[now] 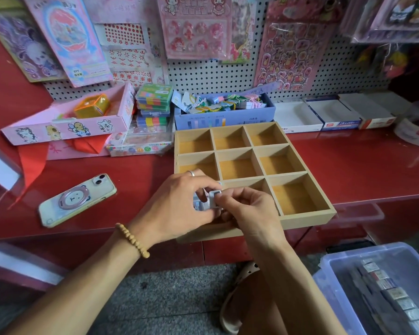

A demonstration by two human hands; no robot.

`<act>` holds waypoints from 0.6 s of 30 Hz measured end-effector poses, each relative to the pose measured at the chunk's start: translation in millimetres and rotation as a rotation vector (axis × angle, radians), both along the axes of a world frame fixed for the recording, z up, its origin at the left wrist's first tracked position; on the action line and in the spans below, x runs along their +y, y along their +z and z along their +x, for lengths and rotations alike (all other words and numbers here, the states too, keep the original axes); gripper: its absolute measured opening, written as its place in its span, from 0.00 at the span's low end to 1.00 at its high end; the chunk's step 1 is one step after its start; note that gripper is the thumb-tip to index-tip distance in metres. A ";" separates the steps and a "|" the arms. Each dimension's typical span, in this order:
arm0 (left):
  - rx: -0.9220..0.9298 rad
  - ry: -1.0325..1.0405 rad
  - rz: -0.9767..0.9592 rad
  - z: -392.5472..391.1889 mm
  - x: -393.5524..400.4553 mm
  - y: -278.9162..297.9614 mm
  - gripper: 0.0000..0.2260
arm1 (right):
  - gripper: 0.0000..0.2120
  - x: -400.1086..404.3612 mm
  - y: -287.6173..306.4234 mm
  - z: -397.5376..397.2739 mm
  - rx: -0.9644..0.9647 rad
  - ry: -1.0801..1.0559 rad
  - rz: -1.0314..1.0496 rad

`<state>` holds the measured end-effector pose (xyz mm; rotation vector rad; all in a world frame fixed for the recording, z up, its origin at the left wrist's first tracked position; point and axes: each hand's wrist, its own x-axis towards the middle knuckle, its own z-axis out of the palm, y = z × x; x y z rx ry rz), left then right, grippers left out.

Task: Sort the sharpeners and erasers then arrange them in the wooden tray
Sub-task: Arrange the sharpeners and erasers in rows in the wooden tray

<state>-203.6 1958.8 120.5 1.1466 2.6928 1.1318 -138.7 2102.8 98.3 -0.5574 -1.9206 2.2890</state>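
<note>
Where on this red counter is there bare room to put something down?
Free: the red counter right of the wooden tray, and the strip between phone and tray. Crowded: the back left, with the pink box and stacked cases.

Dim, even light; wide-angle edge warp.

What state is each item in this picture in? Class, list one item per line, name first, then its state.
wooden tray: on the red counter, visible compartments empty.
small pieces: held over the tray's near-left corner.
left hand: gripping several pieces.
right hand: pinching one piece.
phone: lying face down.
plastic bin: open, a row of small blocks inside.
blue box: open, filled with tags.
</note>
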 end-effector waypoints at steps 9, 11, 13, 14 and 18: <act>0.017 0.047 0.026 3.3 -10.6 5.6 0.13 | 0.10 -11.5 -2.0 -0.5 -0.042 0.139 -0.119; 0.014 0.034 0.015 2.2 -11.4 5.8 0.14 | 0.08 -11.5 -1.0 -1.1 -0.052 0.142 -0.121; -0.002 0.061 0.039 1.6 -12.9 6.4 0.14 | 0.07 -11.8 1.3 -2.3 -0.067 0.155 -0.222; -0.014 0.075 0.056 1.5 -13.7 6.7 0.14 | 0.07 -11.9 2.6 -3.0 -0.068 0.162 -0.291; -0.053 0.087 0.091 -0.9 -15.4 6.5 0.13 | 0.10 -14.0 5.1 -4.6 -0.093 0.196 -0.367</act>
